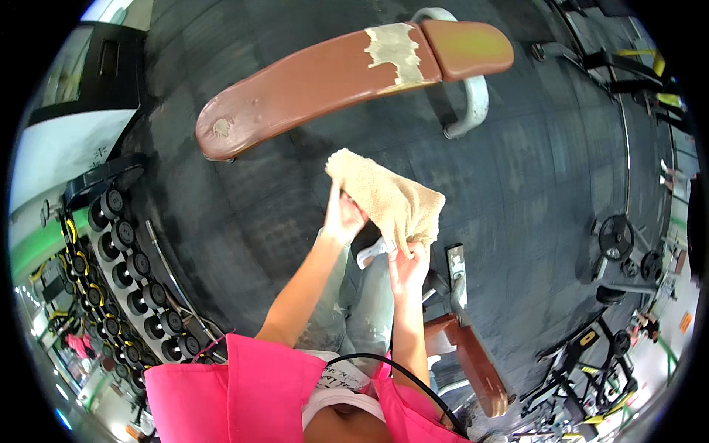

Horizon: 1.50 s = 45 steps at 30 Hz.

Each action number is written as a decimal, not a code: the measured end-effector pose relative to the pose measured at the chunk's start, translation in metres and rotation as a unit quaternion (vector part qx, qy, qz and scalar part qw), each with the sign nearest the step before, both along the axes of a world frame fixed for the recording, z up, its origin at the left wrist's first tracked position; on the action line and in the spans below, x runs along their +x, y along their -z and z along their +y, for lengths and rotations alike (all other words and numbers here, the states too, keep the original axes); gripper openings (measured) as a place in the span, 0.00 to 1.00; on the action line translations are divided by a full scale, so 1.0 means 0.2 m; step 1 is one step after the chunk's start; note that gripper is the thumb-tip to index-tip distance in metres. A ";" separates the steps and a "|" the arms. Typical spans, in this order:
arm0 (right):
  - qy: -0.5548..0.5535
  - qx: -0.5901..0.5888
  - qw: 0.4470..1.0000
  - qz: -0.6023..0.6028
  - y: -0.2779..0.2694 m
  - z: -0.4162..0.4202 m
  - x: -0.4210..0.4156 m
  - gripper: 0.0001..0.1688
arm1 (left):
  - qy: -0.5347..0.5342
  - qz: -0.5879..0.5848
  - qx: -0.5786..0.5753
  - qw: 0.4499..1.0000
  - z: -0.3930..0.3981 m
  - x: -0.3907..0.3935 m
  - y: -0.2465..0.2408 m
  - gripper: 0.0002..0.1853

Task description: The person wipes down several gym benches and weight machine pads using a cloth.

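A tan terry cloth [388, 194], folded and creased, is held up in front of me between both hands. My left hand [344, 217] grips its left part from below, with the thumb along the edge. Lower down, my right hand [409, 268] pinches a gathered fold at the cloth's near edge. Beyond the cloth stands a weight bench [310, 80] with a long brown padded top. Its covering is torn in a large pale patch near the seat pad [469, 50], and a smaller worn spot shows at the left end.
A dumbbell rack [119, 266] runs along the left. Close on my right is another brown-padded bench [479, 368] with a metal post. Barbell and plate equipment [616, 238] stands at the right on the black rubber floor [266, 194]. Other people appear small at the edges.
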State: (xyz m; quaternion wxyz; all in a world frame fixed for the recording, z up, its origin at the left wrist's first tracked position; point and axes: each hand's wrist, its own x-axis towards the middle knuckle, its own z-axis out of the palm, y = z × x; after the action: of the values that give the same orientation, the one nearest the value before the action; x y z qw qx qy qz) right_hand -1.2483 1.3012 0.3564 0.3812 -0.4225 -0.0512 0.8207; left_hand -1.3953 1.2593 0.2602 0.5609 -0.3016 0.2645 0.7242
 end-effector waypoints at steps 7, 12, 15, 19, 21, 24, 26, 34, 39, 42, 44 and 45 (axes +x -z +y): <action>-0.141 -0.015 0.989 -0.041 0.26 0.19 -0.24 0.35 | 0.063 0.221 -0.143 0.963 0.04 -0.54 0.19 0.18; -0.252 -0.024 0.944 -0.210 0.62 0.58 -0.44 0.20 | 0.056 0.279 -0.195 0.939 0.47 -0.82 0.33 0.21; -0.176 0.052 0.977 -0.108 0.54 0.87 -0.67 0.32 | 0.001 0.335 -0.142 0.931 0.81 -1.00 0.24 0.22; -0.128 0.078 0.988 -0.035 0.64 1.15 -0.91 0.38 | -0.005 0.376 -0.111 0.920 1.13 -1.25 0.20 0.18; -0.102 0.059 0.993 -0.005 0.80 1.19 -1.02 0.39 | -0.001 0.369 -0.174 0.913 1.19 -1.33 0.30 0.18; -0.179 0.011 0.984 0.021 1.12 1.09 -1.14 0.36 | 0.032 0.367 -0.288 0.884 1.08 -1.53 0.59 0.18; -0.285 -0.064 0.950 -0.110 1.26 0.95 -1.17 0.38 | -0.011 0.366 -0.398 0.841 0.90 -1.60 0.84 0.19; -0.291 0.524 0.624 -0.502 1.33 0.76 -1.28 0.33 | 0.312 0.883 -0.277 0.217 0.98 -1.49 0.96 0.30; -0.273 0.539 0.497 -0.623 1.56 0.98 -1.72 0.34 | 0.380 0.879 -0.226 0.175 1.17 -1.57 1.16 0.33; -0.265 0.544 0.415 -0.679 1.70 1.08 -1.75 0.34 | 0.374 0.898 -0.196 0.128 1.29 -1.64 1.25 0.34; -0.260 0.549 0.408 -0.682 1.75 1.25 -1.78 0.35 | 0.352 0.921 -0.142 0.087 1.49 -1.69 1.28 0.33; -0.255 0.557 0.396 -0.684 1.74 1.34 -1.80 0.35 | 0.345 0.929 -0.119 0.066 1.58 -1.72 1.27 0.33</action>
State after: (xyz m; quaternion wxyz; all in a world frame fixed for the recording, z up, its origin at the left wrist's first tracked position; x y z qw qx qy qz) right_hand -1.6075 1.5701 0.0081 0.1419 -0.5036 -0.8457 0.1049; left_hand -1.7387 1.5744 0.0054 0.0048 0.6772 0.7286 0.1031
